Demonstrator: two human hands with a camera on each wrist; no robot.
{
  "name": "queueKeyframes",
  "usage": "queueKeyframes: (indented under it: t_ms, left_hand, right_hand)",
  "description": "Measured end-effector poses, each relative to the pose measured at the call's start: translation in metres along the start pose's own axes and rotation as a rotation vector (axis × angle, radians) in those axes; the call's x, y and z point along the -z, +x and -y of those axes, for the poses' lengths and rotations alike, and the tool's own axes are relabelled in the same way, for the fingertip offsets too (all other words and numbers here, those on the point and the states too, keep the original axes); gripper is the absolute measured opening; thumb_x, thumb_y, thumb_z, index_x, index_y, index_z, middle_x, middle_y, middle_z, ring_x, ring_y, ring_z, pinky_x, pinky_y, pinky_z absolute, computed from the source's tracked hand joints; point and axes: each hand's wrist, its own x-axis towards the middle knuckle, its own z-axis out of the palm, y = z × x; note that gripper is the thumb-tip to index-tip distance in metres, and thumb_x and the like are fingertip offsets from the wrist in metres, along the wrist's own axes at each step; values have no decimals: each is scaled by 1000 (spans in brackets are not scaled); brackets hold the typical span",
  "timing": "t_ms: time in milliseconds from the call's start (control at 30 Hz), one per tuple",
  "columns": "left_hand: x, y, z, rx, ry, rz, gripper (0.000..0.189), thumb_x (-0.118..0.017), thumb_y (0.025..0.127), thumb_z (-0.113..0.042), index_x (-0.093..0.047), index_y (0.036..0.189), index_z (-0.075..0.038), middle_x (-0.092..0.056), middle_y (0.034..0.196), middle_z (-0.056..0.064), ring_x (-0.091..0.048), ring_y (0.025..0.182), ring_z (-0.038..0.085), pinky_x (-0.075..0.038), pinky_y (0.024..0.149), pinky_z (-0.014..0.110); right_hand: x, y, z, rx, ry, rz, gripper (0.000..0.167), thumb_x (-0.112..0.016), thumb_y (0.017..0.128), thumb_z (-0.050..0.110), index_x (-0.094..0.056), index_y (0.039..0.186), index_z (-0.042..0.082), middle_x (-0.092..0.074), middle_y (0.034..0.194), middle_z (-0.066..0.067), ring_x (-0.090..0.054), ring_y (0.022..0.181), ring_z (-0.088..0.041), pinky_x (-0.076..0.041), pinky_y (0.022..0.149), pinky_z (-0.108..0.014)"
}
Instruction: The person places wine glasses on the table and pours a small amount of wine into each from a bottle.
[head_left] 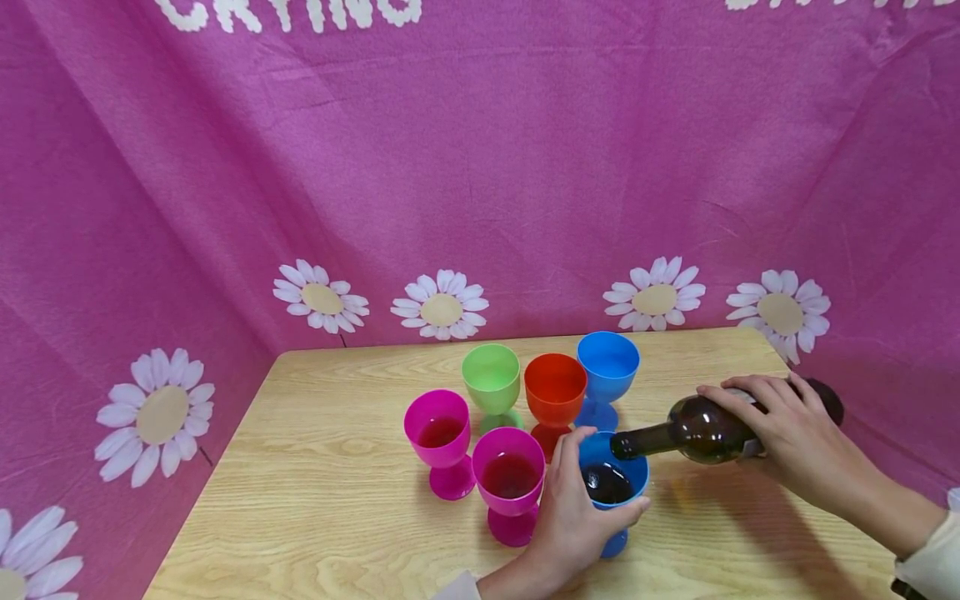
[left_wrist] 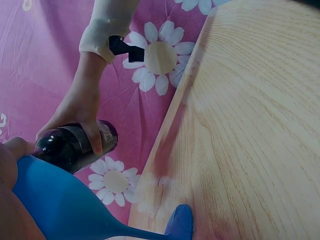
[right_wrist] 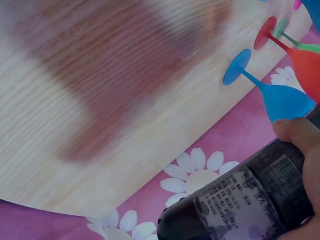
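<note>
My right hand (head_left: 795,433) grips a dark glass wine bottle (head_left: 708,429) around its body, tipped nearly flat with the neck to the left. The bottle's mouth lies over the rim of the near blue goblet (head_left: 641,479), which has dark liquid inside. My left hand (head_left: 573,517) holds this goblet by its bowl, fingers on the far left side and thumb across the front. In the left wrist view the goblet (left_wrist: 65,200) stands with its foot at the table. The printed label (right_wrist: 240,205) on the bottle shows in the right wrist view.
Two pink goblets (head_left: 437,404) (head_left: 508,442) with red liquid stand left of my left hand. Behind are a green goblet (head_left: 491,375), a red goblet (head_left: 555,387) and another blue goblet (head_left: 609,367). The wooden table (head_left: 322,467) meets a pink flowered cloth (head_left: 495,183) at the back.
</note>
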Motion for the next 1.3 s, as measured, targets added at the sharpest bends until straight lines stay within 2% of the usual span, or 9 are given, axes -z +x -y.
queueKeyframes:
  t_ms: [500,633,733,767,833,933,967,1133,1300]
  left_hand:
    - [0,0,-1,5,9,2,81,-90,79,-28,-41,144,-28,-52,136,-8,-46,130,12,-55,97,37]
    - [0,1,-1,6,17,2,81,-90,80,-29,-41,144,-28,-51,137,-8,-46,131,12,-55,98,37]
    - [1,0,-2,8,22,4,81,-90,80,-30,-41,144,-28,-51,138,-8,-46,131,12,-53,99,36]
    - [1,0,-2,8,24,4,81,-90,80,-31,-41,144,-29,-51,138,-8,-46,131,11,-53,99,36]
    - [1,0,-3,11,25,6,81,-90,79,-32,-41,144,-30,-51,138,-9,-46,131,11,-52,100,36]
    - [1,0,-3,10,27,5,81,-90,79,-32,-41,144,-31,-51,139,-10,-46,130,11,-52,100,36]
    - [1,0,-3,8,27,5,81,-90,79,-32,-40,144,-31,-51,139,-10,-46,130,10,-52,100,36]
    - [1,-1,-2,5,29,2,81,-90,79,-33,-40,144,-32,-51,138,-10,-46,130,10,-52,98,34]
    - [2,-3,-2,6,35,1,81,-90,79,-34,-40,144,-32,-52,138,-10,-46,130,11,-52,98,32]
  right_hand:
    - [-9,-2,12,-40,62,1,108,-95,48,25,-54,148,18,-59,126,-12,-59,110,-34,-37,85,-50]
    - [-11,-2,17,-74,97,-3,96,-81,65,60,-54,148,19,-59,127,-11,-57,111,-34,-38,84,-52]
    - [-12,-2,21,-120,153,-4,92,-48,81,83,-54,148,19,-59,127,-10,-56,111,-35,-39,85,-54]
    - [-12,-2,22,-135,171,-4,91,-49,83,82,-53,148,19,-59,127,-10,-56,111,-35,-39,84,-54]
    - [-12,-1,24,-162,207,-4,93,-73,75,72,-53,148,18,-59,126,-9,-56,111,-35,-39,85,-54]
    - [-14,0,28,-189,249,2,105,-98,57,29,-50,150,16,-59,126,-8,-55,112,-33,-38,86,-53]
    - [-14,1,29,-192,253,3,110,-100,52,18,-50,150,16,-59,126,-8,-55,112,-33,-38,86,-53]
    - [-17,4,35,-207,287,-7,113,-100,50,9,-49,151,14,-60,125,-5,-54,112,-26,-41,87,-51]
    - [-20,6,41,-262,397,-31,112,-99,54,1,-47,152,13,-60,126,-4,-49,116,-6,-38,99,-17]
